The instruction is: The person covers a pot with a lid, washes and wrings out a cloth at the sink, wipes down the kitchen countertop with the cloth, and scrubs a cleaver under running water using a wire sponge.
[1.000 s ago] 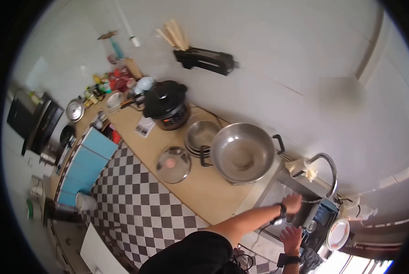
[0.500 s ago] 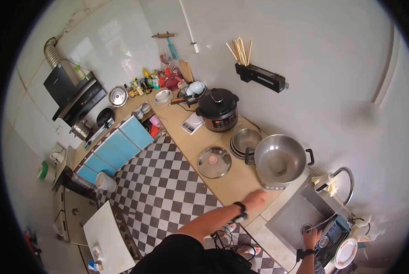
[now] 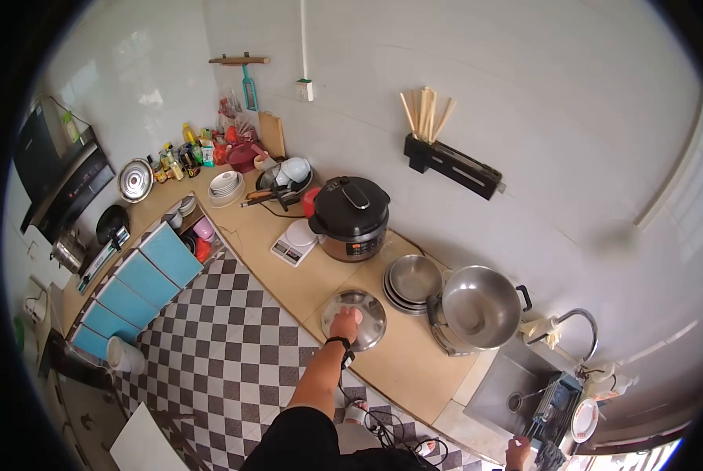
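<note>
"How's the right hand (image 3: pixel 517 454)?"
"Near the dish rack (image 3: pixel 556 404), its grip unclear."
"And the left hand (image 3: pixel 344 324)?"
"At the knob (image 3: pixel 358 315); I can't tell whether it's closed. The lid (image 3: pixel 374 318) lies beneath it on the counter (image 3: pixel 410 367), near stacked bowls (image 3: pixel 415 279)."

The left hand (image 3: pixel 344 323) partly hides the knob (image 3: pixel 358 315) — right arm (image 3: pixel 514 466) cut off below.

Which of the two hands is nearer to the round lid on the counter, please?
The left hand is nearer: it reaches over the round lid, with its fingers at the middle. The right hand is farther off, beside the sink.
</note>
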Demonstrator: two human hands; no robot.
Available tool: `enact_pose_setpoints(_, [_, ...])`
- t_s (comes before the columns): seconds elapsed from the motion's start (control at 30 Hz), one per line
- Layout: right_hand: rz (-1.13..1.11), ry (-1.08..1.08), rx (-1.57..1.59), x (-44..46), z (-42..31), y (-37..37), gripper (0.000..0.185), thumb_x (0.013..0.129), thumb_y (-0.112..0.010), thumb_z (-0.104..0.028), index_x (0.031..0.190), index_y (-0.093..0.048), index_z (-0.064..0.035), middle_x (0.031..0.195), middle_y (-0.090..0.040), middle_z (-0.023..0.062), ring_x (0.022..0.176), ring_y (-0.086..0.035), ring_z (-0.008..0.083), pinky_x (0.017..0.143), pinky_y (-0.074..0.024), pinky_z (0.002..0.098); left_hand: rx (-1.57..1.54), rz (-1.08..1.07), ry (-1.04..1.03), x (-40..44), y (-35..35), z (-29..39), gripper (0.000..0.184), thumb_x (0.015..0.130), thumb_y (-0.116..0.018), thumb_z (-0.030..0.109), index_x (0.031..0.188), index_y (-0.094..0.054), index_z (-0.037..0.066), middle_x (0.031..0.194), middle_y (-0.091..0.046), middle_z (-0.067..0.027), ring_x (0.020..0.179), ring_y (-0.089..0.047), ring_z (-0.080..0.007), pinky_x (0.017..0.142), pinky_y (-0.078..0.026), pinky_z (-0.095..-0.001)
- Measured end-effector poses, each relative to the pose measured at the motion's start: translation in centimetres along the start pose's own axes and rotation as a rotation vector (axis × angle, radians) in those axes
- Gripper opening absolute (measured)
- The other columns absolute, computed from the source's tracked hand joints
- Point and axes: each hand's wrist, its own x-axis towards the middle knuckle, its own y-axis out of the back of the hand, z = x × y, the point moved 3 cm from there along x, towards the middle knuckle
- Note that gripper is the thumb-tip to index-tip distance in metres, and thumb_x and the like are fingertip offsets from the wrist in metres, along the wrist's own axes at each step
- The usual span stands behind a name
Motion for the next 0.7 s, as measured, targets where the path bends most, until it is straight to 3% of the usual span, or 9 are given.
enact_pose_setpoints(0.13, [0.168, 0.265, 0.221, 0.6, -2.1, -5.1, 0.037, 0.088, -0.07, -0.038, 0.103, -0.074, -0.0043, 0.1, -0.075, 0.0149, 0.092, -0.07, 0.0327, 0.083, -0.0552, 0.0436, -0.093, 0.02, -0.078, 0.6, 0.3, -1.3, 0.046, 0.088, -0.068, 0.02, 0.131, -0.052, 0.015, 0.117, -0.061, -0.0189, 0.103, -0.065, -0.042, 0.088, -0.055, -0.0507])
enact_pose_setpoints(0.2, [0.032, 0.198, 0.405, 1.6, -3.9, -7.2, 0.018, 0.08, -0.069, -0.015, 0.09, -0.073, -0.0005, 0.082, -0.07, 0.0158, 0.072, -0.071, 0.0278, 0.065, -0.0573, 0.0393, -0.139, -0.087, -0.166, 0.3, 0.4, -1.7, 0.038, 0.088, -0.065, 0.021, 0.123, -0.053, 0.011, 0.11, -0.064, -0.0196, 0.099, -0.067, -0.0431, 0.087, -0.055, -0.0519])
enact_pose_setpoints(0.23, [0.101, 0.368, 0.283, 3.0, -3.5, -9.2, 0.02, 0.08, -0.069, -0.014, 0.093, -0.074, -0.0003, 0.079, -0.072, 0.0151, 0.061, -0.07, 0.0217, 0.056, -0.0566, 0.0344, -0.135, -0.077, -0.198, 0.3, 0.4, -1.8, 0.033, 0.087, -0.064, 0.02, 0.116, -0.053, 0.008, 0.106, -0.066, -0.0204, 0.098, -0.067, -0.0429, 0.085, -0.055, -0.0519])
enact_pose_setpoints(0.27, [-0.004, 0.273, 0.337, 1.7, -6.9, -7.5, 0.021, 0.078, -0.071, -0.017, 0.093, -0.074, -0.0025, 0.09, -0.073, 0.021, 0.086, -0.072, 0.0381, 0.078, -0.0562, 0.0459, -0.124, -0.086, -0.193, 0.4, 0.3, -2.3, 0.033, 0.087, -0.064, 0.02, 0.116, -0.053, 0.008, 0.106, -0.066, -0.0204, 0.098, -0.067, -0.0429, 0.085, -0.055, -0.0519])
enact_pose_setpoints(0.4, [-0.057, 0.474, 0.335, -1.0, -16.3, -3.4, 0.02, 0.083, -0.068, -0.017, 0.096, -0.073, -0.0025, 0.093, -0.074, 0.0208, 0.086, -0.073, 0.0374, 0.077, -0.0574, 0.044, -0.125, 0.015, -0.276, -2.0, 6.1, 0.6, 0.035, 0.087, -0.068, 0.023, 0.112, -0.053, 0.004, 0.101, -0.068, -0.0208, 0.091, -0.069, -0.0398, 0.076, -0.057, -0.0485])
enact_pose_setpoints(0.47, [-0.04, 0.543, 0.269, -1.1, -18.4, -3.1, 0.019, 0.086, -0.067, -0.017, 0.096, -0.073, -0.002, 0.093, -0.074, 0.0206, 0.085, -0.074, 0.0348, 0.076, -0.0577, 0.0428, -0.663, 0.197, -0.357, -4.1, 10.4, 1.5, 0.031, 0.089, -0.07, 0.023, 0.108, -0.053, 0.005, 0.101, -0.069, -0.0164, 0.084, -0.072, -0.0348, 0.071, -0.058, -0.0465])
enact_pose_setpoints(0.6, [-0.19, 0.578, 0.535, -2.3, -24.2, -0.8, 0.018, 0.091, -0.066, -0.016, 0.1, -0.073, -0.0024, 0.092, -0.074, 0.0175, 0.085, -0.074, 0.0293, 0.076, -0.0575, 0.0384, -0.982, -0.025, -0.19, -4.2, 11.9, 1.0, 0.033, 0.096, -0.064, 0.03, 0.118, -0.055, 0.007, 0.116, -0.069, -0.0106, 0.101, -0.07, -0.0299, 0.086, -0.057, -0.0448])
enact_pose_setpoints(0.67, [-0.332, 0.601, 0.653, -3.2, -28.1, 1.3, 0.02, 0.095, -0.066, -0.018, 0.104, -0.072, -0.0021, 0.094, -0.075, 0.0148, 0.089, -0.073, 0.0231, 0.079, -0.0572, 0.0359, -2.111, -0.212, 0.024, -6.9, 15.9, 5.3, 0.045, 0.102, -0.055, 0.038, 0.137, -0.052, 0.01, 0.134, -0.064, -0.005, 0.122, -0.061, -0.0289, 0.106, -0.047, -0.0466])
enact_pose_setpoints(0.7, [-0.43, 0.633, 0.7, -2.8, -29.4, 1.1, 0.026, 0.097, -0.066, -0.022, 0.112, -0.07, -0.0014, 0.104, -0.073, 0.0136, 0.095, -0.071, 0.0217, 0.084, -0.0556, 0.0344, -2.089, -0.254, 0.018, -7.3, 16.3, 6.9, 0.045, 0.102, -0.055, 0.038, 0.137, -0.052, 0.01, 0.134, -0.064, -0.005, 0.122, -0.061, -0.0289, 0.106, -0.047, -0.0466])
